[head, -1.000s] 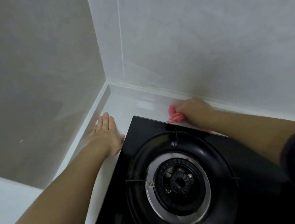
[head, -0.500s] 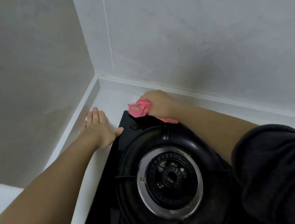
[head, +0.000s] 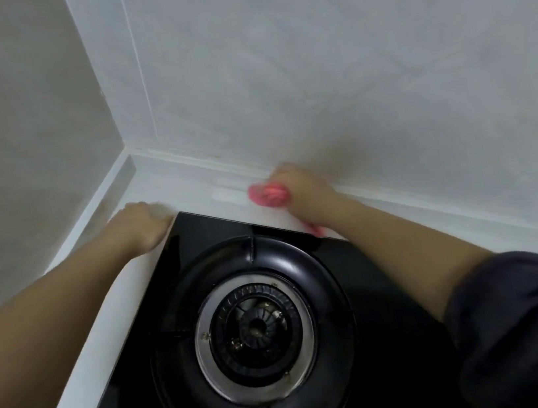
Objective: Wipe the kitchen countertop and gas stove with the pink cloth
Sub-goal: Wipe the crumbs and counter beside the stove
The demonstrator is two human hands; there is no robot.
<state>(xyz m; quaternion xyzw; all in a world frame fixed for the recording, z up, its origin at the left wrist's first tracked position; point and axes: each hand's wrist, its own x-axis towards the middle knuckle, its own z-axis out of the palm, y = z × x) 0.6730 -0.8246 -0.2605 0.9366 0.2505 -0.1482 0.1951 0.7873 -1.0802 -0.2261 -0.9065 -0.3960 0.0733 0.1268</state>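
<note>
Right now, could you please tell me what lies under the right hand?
The bunched pink cloth, on the countertop behind the gas stove. The right hand covers the cloth's middle; the countertop beneath it cannot be seen.

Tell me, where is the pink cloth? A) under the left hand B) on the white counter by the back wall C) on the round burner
B: the right hand holds the pink cloth on the white countertop behind the gas stove, beside the wall.
</note>
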